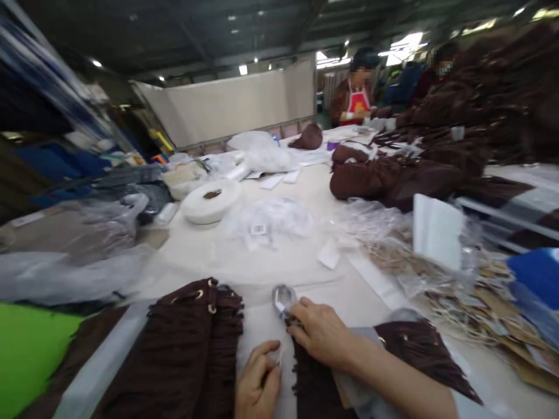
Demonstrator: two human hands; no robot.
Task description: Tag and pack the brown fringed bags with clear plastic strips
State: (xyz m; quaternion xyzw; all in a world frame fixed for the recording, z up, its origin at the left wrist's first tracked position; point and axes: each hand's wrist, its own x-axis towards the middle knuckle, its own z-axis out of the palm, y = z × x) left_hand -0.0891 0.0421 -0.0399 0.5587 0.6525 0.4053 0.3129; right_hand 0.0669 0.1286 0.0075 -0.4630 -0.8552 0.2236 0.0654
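Observation:
My left hand [257, 381] is at the bottom centre, fingers pinched on a thin pale string or tag cord. My right hand [321, 331] lies just above it, fingers curled around a small silvery clip-like object [282, 299] and pressing on the edge of a dark brown fringed bag [318, 384]. A second brown fringed bag [187, 349] with gold eyelets lies to the left of my hands on the white table [227, 256]. The picture is blurred by motion.
Clear plastic bags [271, 224], a white round roll [209, 201] and paper tags [458, 291] lie on the table. Piles of brown bags [393, 174] fill the right side. A person in a red apron [358, 102] works at the far end. Green sheet [30, 349] at left.

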